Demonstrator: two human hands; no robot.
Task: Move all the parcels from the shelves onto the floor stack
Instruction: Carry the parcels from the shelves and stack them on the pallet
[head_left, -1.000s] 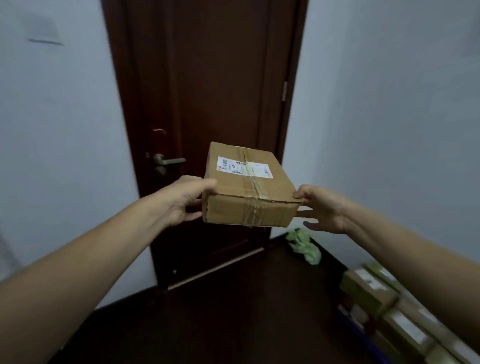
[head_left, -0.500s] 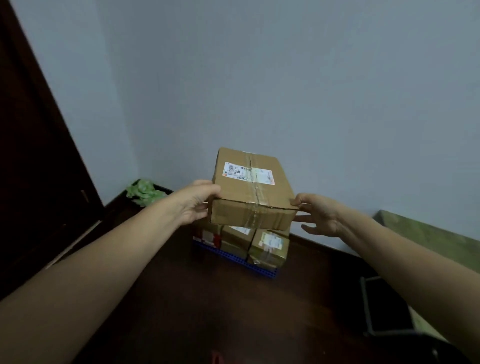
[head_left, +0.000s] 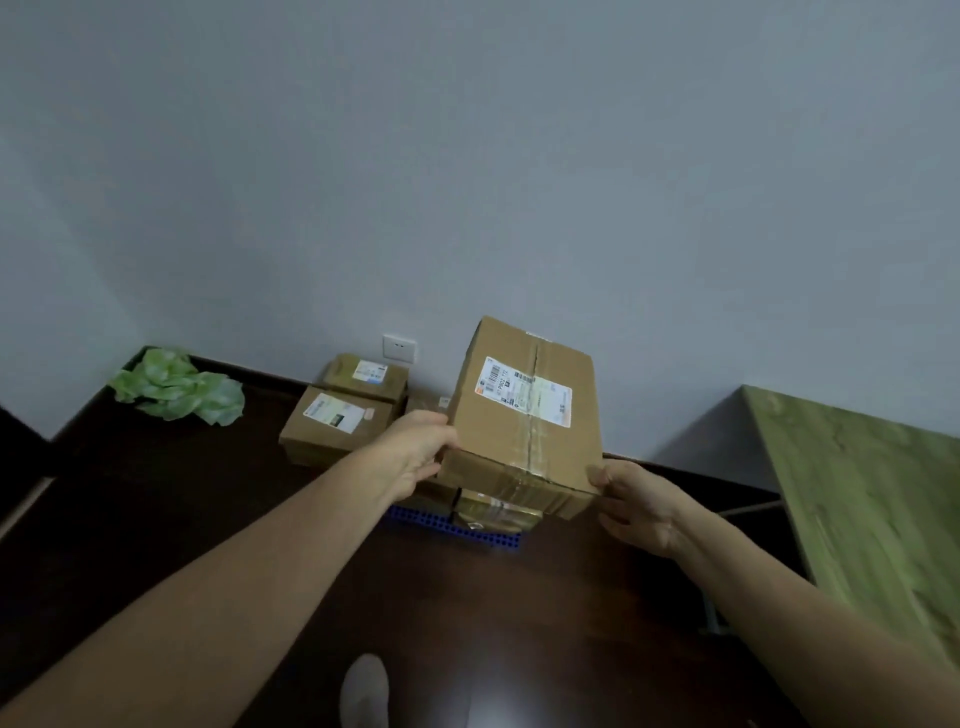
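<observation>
A taped brown cardboard parcel (head_left: 524, 415) with a white shipping label hangs in the air between both my hands. My left hand (head_left: 413, 452) grips its near left corner. My right hand (head_left: 631, 499) holds the near right corner, thumb on top. Below and behind it lies the floor stack (head_left: 337, 415) of several labelled parcels against the wall, resting on a blue perforated base (head_left: 441, 522). The parcel I carry hides part of the stack.
A crumpled green bag (head_left: 179, 387) lies in the left floor corner. A green-topped table (head_left: 862, 493) stands at the right. A white wall socket (head_left: 399, 348) sits behind the stack. My foot (head_left: 363, 693) shows on the dark floor.
My view has swung from the door to the wall and moved closer to the floor stack. The parcel stays held in both hands, now above the stack's right side.
</observation>
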